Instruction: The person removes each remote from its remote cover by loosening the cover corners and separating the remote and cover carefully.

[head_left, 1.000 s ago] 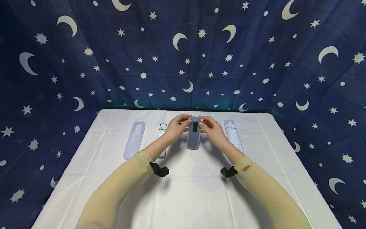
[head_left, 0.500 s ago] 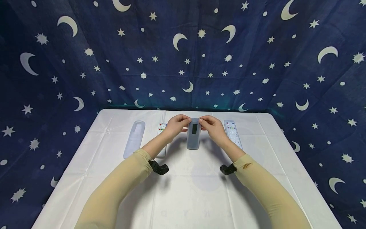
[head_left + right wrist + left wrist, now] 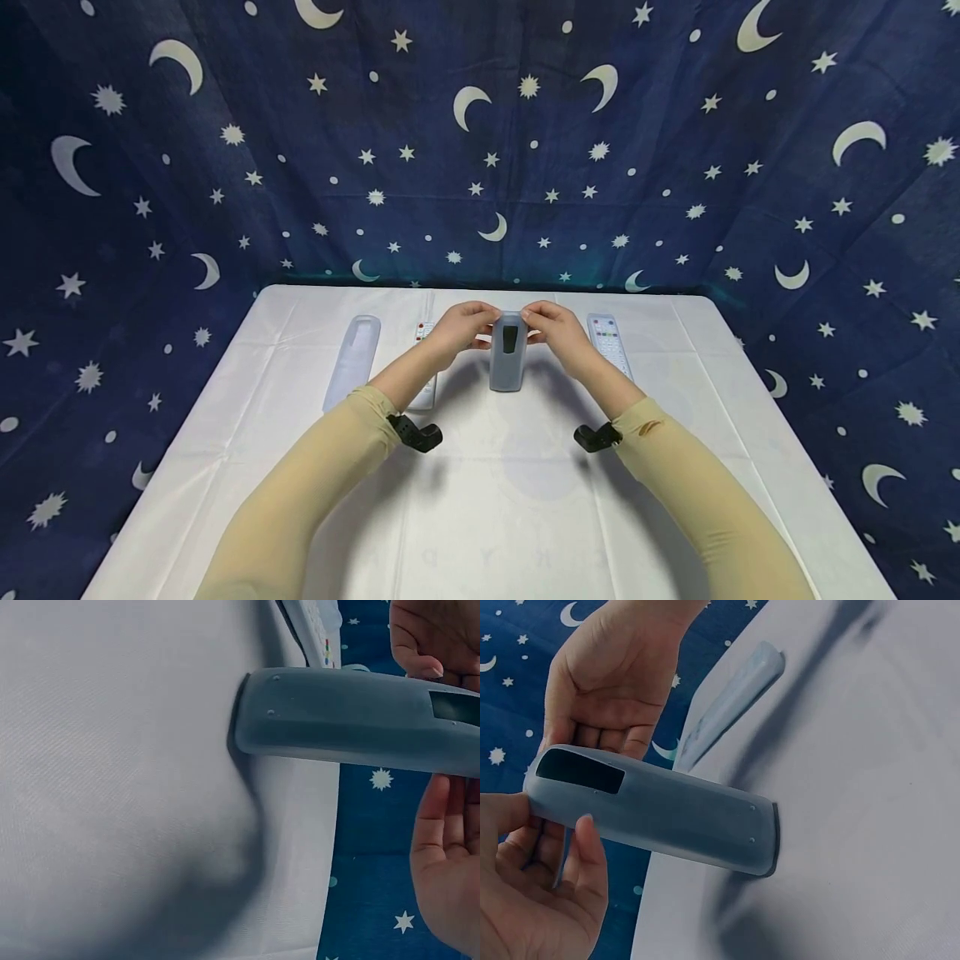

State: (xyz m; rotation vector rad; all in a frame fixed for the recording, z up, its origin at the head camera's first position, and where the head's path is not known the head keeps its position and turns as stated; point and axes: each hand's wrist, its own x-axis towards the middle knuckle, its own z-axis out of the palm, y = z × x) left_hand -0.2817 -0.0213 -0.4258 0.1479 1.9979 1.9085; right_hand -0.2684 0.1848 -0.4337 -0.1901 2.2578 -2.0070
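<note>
As the grey-blue cover [image 3: 507, 368] is stood on end on the worktop [image 3: 517, 500] | its top corners are pinched by the left hand [image 3: 459, 333] and right hand [image 3: 561, 336], each narrowly closed | judged light, pliable, grippy, best held by the side edges
</note>
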